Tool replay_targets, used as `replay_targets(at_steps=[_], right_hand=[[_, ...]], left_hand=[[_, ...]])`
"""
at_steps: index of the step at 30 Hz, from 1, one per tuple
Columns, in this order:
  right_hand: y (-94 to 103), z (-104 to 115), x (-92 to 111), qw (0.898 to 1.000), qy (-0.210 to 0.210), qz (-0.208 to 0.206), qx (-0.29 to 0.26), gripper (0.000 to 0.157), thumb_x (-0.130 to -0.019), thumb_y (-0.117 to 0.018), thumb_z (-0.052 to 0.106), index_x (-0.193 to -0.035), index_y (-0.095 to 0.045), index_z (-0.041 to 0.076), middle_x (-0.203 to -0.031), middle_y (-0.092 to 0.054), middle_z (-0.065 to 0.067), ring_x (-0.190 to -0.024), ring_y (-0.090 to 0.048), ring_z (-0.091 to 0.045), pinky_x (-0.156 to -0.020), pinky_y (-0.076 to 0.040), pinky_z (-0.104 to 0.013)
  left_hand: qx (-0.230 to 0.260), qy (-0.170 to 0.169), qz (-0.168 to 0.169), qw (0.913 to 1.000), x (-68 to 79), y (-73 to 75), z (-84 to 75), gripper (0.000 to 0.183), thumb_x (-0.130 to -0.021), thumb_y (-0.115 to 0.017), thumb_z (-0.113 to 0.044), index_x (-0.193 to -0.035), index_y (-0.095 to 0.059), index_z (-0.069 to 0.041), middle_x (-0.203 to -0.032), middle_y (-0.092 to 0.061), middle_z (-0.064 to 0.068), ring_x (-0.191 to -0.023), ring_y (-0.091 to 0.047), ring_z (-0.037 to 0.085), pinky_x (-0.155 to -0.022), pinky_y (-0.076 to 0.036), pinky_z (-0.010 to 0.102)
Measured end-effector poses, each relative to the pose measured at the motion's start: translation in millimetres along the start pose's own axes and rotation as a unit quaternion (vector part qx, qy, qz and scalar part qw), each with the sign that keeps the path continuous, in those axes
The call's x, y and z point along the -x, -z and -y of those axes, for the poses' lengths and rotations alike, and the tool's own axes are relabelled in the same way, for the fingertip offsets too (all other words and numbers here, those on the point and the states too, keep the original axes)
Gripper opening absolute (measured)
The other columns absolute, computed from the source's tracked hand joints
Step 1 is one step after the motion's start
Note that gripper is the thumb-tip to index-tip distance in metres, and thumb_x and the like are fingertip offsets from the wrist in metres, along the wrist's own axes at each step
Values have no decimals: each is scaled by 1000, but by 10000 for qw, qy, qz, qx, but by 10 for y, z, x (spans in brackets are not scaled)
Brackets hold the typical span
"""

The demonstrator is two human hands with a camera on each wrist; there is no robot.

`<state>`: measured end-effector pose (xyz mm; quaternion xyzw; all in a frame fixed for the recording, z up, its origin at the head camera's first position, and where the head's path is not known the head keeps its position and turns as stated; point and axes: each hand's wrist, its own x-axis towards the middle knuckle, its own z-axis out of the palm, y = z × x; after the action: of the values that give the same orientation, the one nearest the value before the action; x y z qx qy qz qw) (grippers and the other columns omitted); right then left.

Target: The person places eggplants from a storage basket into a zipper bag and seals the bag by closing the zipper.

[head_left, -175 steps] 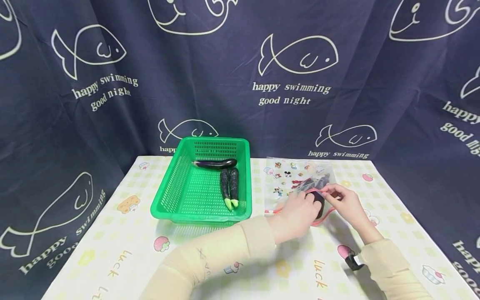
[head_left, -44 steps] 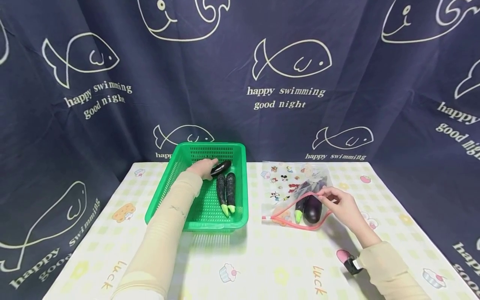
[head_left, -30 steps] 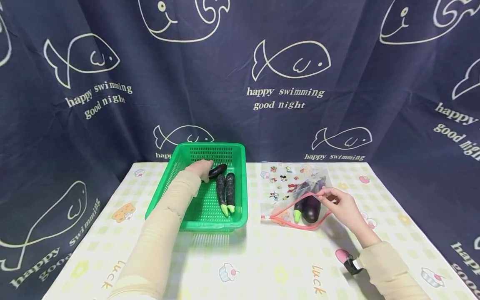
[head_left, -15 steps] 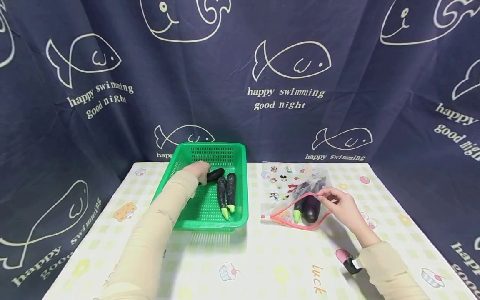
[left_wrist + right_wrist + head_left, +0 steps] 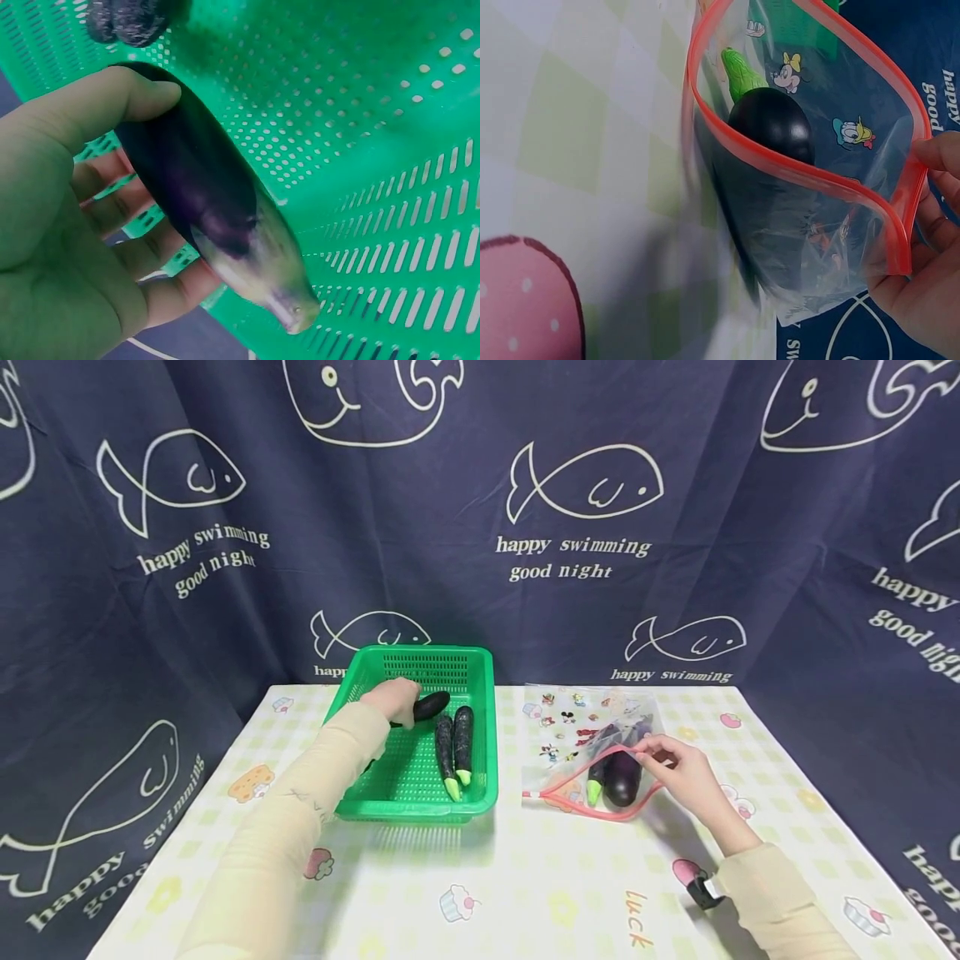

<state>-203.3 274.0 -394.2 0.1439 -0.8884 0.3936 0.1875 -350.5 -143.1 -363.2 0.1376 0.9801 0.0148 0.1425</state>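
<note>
Inside the green basket (image 5: 420, 811), my left hand (image 5: 392, 700) grips a glossy dark purple eggplant (image 5: 202, 172). My thumb lies over the eggplant and my fingers curl beneath it, with its pale stem end pointing away from my palm in the left wrist view. Two long blackish vegetables with green tips, one (image 5: 445, 752) beside the other (image 5: 463, 739), lie to its right. My right hand (image 5: 682, 768) pinches the red zip edge of a clear printed bag (image 5: 832, 247), whose mouth gapes. An eggplant (image 5: 772, 124) and a green-tipped vegetable (image 5: 742, 75) are in the bag.
A patterned tablecloth (image 5: 517, 893) covers the table under basket and bag. Behind them hangs a dark blue curtain (image 5: 450, 560) with fish drawings. A black strap (image 5: 703, 890) shows at my right wrist.
My left hand has left the bag, reached into the basket and taken hold of the eggplant, which has shifted and tilted. My right hand stays on the bag's edge.
</note>
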Motion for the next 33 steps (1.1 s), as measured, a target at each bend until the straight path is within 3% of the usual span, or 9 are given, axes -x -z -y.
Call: replay_targets(at_steps=[5, 14, 25, 30, 33], right_hand=[[-29, -79, -14, 10000, 14, -33, 64, 10, -84, -65, -2, -93, -66, -3, -90, -66, -21, -65, -58, -8, -55, -47, -18], [-110, -442, -47, 10000, -18, -42, 79, 11, -85, -67, 7, -96, -68, 7, -91, -68, -11, -67, -57, -1, -58, -47, -17], [-100, -383, -53, 10000, 32, -67, -20, 10, -85, -68, 9, -95, -69, 9, -92, -68, -11, -67, -57, -2, -57, -47, -18], [-120, -400, -65, 9999, 29, -105, 41, 9, -85, -68, 8, -94, -69, 9, -91, -68, -11, -66, -57, -1, -57, -47, -17], [-98, -227, -61, 9999, 45, -120, 46, 9, -84, -67, 3, -93, -68, 4, -91, -68, -15, -66, -57, -3, -57, -47, -18]], left_hand=[[-56, -6, -168, 9998, 73, 66, -35, 56, -76, -76, -14, -126, -53, -5, -118, -59, 13, -102, -58, 28, -83, -50, 41], [-69, -58, -503, 9987, 143, 169, -91, 65, -72, -77, -13, -130, -50, -2, -123, -57, 15, -103, -58, 30, -82, -50, 42], [-109, -102, -902, 9958, 271, 253, -134, 63, -74, -75, -15, -129, -50, -2, -115, -59, 16, -97, -59, 30, -78, -51, 43], [5, -116, -1088, 9940, 328, 263, -191, 74, -74, -76, -19, -137, -43, 0, -124, -55, 19, -107, -57, 34, -82, -51, 45], [91, -104, -1208, 9926, 381, 262, -253, 77, -75, -77, -22, -138, -41, 1, -127, -53, 20, -110, -56, 35, -84, -50, 47]])
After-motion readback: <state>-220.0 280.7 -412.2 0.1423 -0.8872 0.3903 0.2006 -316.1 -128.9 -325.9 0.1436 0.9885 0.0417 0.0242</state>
